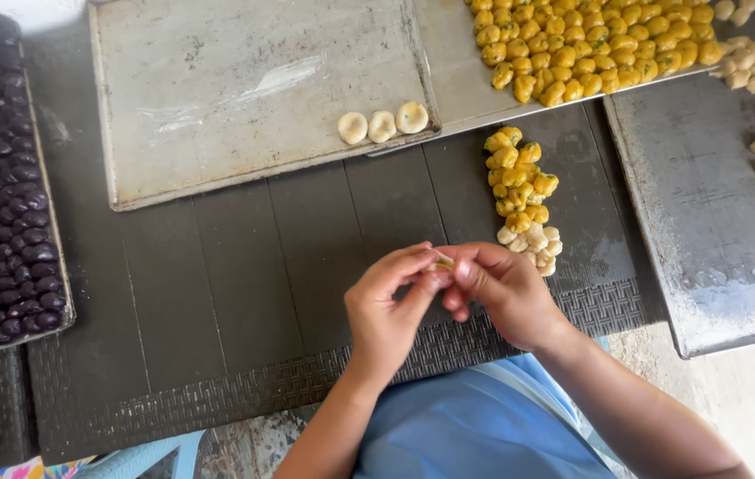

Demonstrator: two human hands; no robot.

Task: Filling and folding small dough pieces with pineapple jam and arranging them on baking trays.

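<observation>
From the head view, the left hand [388,312] and right hand [500,288] together pinch a small pale dough piece [442,261] above the dark counter [244,293]; yellow balls [517,177] lie just beyond; three filled pieces [383,125] rest on a metal tray [235,89].

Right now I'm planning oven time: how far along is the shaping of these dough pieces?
Barely started on this tray: three pale rounds sit on the near corner of the big metal tray, the rest of it bare. In hand: both the left hand and right hand pinch one small piece. Left: a pile of yellow and pale pieces on the dark mat.
</observation>
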